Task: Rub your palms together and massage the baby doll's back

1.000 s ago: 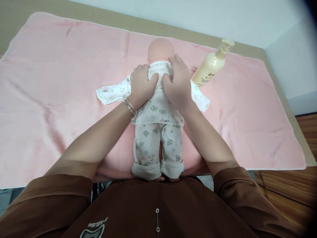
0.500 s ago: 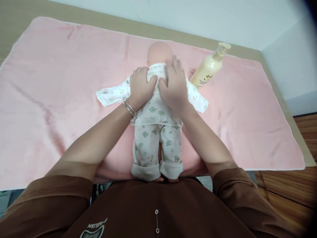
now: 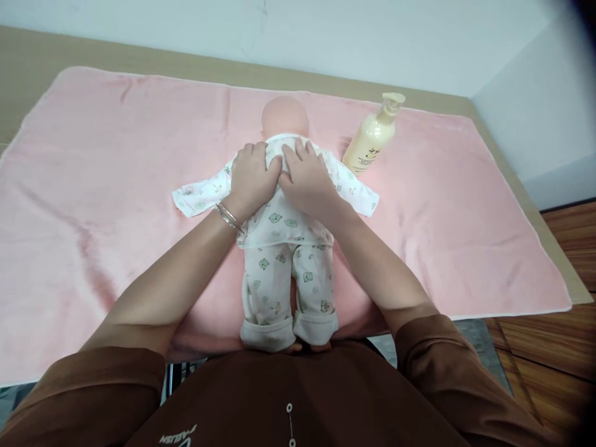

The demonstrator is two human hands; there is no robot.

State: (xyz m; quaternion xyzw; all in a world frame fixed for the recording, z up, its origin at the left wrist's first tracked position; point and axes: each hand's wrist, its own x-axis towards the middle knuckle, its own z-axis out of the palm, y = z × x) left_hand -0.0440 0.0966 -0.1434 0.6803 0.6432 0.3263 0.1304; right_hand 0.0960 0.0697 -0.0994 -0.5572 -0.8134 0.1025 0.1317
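A baby doll (image 3: 285,117) lies face down, head away from me, dressed in a white printed top (image 3: 286,226) and matching trousers (image 3: 267,282) with turned-up cuffs. Its feet reach the near edge, by my body. My left hand (image 3: 251,177) rests on the left side of the doll's upper back, fingers over the shoulder and thumb pointing inward. Beside it, my right hand (image 3: 310,180) lies on the right side of the back with its fingers spread. Neither hand grips anything. The doll's face is hidden.
A pale yellow pump bottle (image 3: 370,143) stands just right of the doll's sleeve. Under everything spreads a pink blanket (image 3: 465,217) on a wooden table (image 3: 139,56). A wall (image 3: 326,37) rises behind, and wooden panelling (image 3: 559,347) shows at lower right.
My right hand, blurred and raised higher near the doll's head before, now lies flat on the back, fingers spread. My left hand stays on the back. The view has shifted slightly.
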